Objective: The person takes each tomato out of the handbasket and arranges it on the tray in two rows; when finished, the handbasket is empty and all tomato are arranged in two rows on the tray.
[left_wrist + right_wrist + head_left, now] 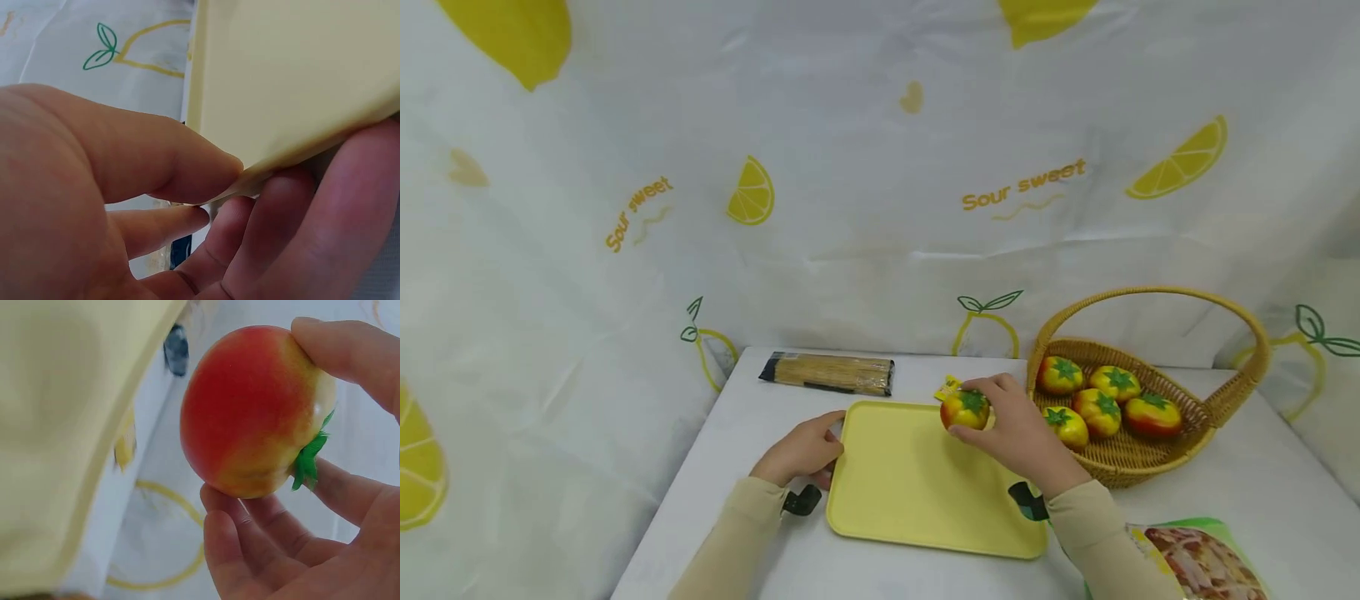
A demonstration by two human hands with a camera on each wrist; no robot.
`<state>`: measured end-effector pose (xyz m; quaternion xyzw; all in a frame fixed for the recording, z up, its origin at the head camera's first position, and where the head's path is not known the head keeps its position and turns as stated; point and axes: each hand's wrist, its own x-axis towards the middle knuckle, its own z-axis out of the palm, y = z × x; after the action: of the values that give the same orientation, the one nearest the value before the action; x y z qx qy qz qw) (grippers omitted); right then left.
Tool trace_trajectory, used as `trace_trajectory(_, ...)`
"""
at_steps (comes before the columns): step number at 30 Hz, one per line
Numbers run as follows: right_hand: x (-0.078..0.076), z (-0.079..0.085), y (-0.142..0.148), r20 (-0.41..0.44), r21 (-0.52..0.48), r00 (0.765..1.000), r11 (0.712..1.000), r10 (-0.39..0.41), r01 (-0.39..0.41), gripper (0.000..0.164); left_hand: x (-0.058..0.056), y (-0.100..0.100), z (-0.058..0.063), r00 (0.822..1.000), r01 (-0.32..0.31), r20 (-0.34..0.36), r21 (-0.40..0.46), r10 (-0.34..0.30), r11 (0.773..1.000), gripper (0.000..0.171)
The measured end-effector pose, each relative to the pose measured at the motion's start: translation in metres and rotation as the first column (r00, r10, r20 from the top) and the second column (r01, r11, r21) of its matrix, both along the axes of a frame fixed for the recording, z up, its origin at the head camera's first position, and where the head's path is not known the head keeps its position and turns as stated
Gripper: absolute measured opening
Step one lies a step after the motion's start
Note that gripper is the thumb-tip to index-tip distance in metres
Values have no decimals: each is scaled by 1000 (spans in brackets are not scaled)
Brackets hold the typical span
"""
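Observation:
My right hand (pixel 1018 429) holds a red-and-yellow tomato (pixel 965 410) with a green leafy top over the far right part of a yellow tray (pixel 925 492). Thumb and fingers press the tomato (pixel 250 412) from opposite sides in the right wrist view. At the tray's left edge, my left hand (pixel 805 450) pinches the rim. Seen from the left wrist, the thumb (pixel 187 159) lies on top of the tray edge, with the other fingers (pixel 275 206) beneath it. More tomatoes (pixel 1101 412) lie in a wicker basket (pixel 1127 475) beside my right hand.
The basket's tall arched handle (pixel 1150 292) rises at the right. A clear packet of thin sticks or noodles (pixel 831 372) lies behind the tray, near a small yellow sachet (pixel 948 387). A printed food bag (pixel 1206 558) is at the front right. A lemon-print cloth (pixel 865 208) hangs behind.

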<state>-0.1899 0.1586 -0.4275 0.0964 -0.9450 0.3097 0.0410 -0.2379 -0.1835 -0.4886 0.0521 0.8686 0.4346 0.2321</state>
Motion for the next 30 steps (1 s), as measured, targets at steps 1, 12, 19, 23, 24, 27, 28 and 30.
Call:
trace_trajectory(1,-3,-4,-6,8,-9,1000,1000,9,-9,65,0,1,0,1000,-1,4,8,1,1000,69)
trace_trajectory(12,-22,-49,-64,78,-122,996,992,52,-42,62,1,11,-6,1000,0,17,38,0,999,72)
trace_trajectory(19,-28,-62,-91,91,-182,994,982,61,-44,61,0,11,-4,1000,-10,27,-1,10,1000,71)
trace_trajectory(23,-29,-61,-100,90,-188,992,979,91,-72,61,0,8,-2,1000,-18,22,-34,19,999,70)
trace_trajectory(24,-30,-61,-101,88,-189,991,979,97,-79,62,0,7,-2,1000,-18,17,-40,19,999,70)
trace_trajectory(27,-31,-60,-106,75,-177,991,980,110,-95,63,-1,3,0,1000,-16,3,-51,16,999,70)
trace_trajectory(28,-32,-61,-107,72,-173,991,980,113,-99,64,-2,3,0,1000,-15,-3,-55,15,998,70)
trace_trajectory(30,-33,-62,-110,67,-170,991,980,119,-106,64,-3,1,1,1000,-13,-9,-60,12,998,70)
